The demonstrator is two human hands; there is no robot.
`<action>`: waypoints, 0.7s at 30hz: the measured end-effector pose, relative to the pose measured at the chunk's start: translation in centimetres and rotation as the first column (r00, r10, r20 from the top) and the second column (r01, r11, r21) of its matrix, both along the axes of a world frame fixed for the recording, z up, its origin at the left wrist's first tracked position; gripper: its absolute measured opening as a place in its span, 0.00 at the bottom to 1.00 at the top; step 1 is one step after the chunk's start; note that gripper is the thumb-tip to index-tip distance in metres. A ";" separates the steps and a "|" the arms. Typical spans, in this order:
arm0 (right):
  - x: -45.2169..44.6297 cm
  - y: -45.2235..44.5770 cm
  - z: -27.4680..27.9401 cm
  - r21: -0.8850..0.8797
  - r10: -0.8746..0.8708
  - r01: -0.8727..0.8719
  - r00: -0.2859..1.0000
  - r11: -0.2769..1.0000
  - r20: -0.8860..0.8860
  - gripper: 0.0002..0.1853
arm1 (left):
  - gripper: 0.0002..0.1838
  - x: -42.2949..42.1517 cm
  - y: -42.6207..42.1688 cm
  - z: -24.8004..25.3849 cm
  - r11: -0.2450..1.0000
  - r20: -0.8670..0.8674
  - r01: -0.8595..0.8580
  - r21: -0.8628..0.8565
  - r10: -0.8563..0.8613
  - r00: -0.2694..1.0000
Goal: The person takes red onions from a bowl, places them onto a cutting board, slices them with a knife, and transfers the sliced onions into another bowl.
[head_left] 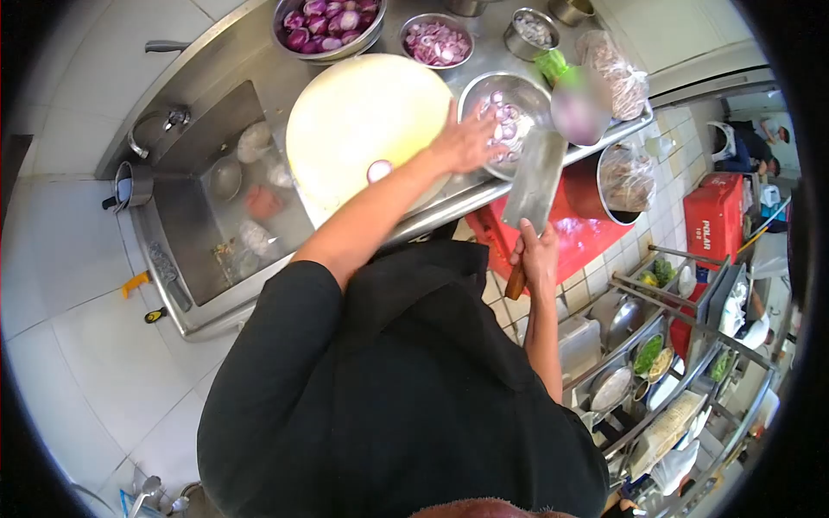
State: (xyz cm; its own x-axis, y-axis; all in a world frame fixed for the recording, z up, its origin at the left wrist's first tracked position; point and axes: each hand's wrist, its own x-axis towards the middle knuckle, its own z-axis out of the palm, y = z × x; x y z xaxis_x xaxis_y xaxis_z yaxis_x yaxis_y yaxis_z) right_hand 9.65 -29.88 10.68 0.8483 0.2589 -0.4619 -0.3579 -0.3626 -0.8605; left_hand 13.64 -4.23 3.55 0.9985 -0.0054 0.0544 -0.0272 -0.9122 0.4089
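In the head view, my left hand stretches over the edge of a steel bowl with its fingers spread. Sliced red onion lies in that bowl, just past my fingertips. My right hand grips the wooden handle of a cleaver. The cleaver's broad blade points up toward the bowl and overlaps its near rim. Under my left forearm is a round, pale yellow chopping board. A cut onion piece rests on the board near the forearm.
A bowl of peeled red onions and a bowl of chopped onion stand behind the board. The steel sink at left holds bags and a ladle. A red crate sits below the counter edge; a loaded rack stands right.
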 end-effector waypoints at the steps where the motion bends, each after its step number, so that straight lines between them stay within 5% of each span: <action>1: -0.5 -0.3 -0.2 -0.030 0.042 -0.041 0.999 0.999 0.010 0.12 | 0.39 -1.0 2.0 -0.5 1.000 0.018 -0.023 -0.018 0.023 1.000; 5: -2.9 -1.1 0.1 -0.097 0.215 -0.221 0.974 0.970 -0.070 0.13 | 0.33 -10.1 10.1 0.9 0.930 -0.199 -0.182 -0.320 0.122 0.972; 7: -3.8 -0.3 -0.6 -0.061 0.298 -0.309 0.944 0.949 -0.145 0.13 | 0.33 -15.1 10.8 1.1 0.957 -0.276 -0.162 -0.240 0.093 0.957; 11: -5.0 1.3 -5.5 0.090 0.358 -0.346 0.901 0.934 -0.244 0.12 | 0.31 -19.0 9.3 -1.7 0.956 -0.005 -0.142 -0.256 0.146 0.989; 14: -5.7 2.7 -7.6 0.184 0.224 -0.174 0.925 0.967 -0.307 0.12 | 0.27 -17.9 8.1 -3.0 0.934 0.096 -0.159 -0.320 0.199 0.975; 17: -5.6 4.2 -6.2 0.104 0.240 -0.227 0.961 0.968 -0.140 0.12 | 0.27 -16.2 7.9 -2.8 0.949 0.114 -0.142 -0.283 0.180 0.977; 21: -4.1 7.1 -5.8 0.060 0.286 -0.281 0.948 0.958 -0.137 0.15 | 0.25 -15.3 8.1 -2.3 0.954 0.117 -0.166 -0.249 0.200 0.973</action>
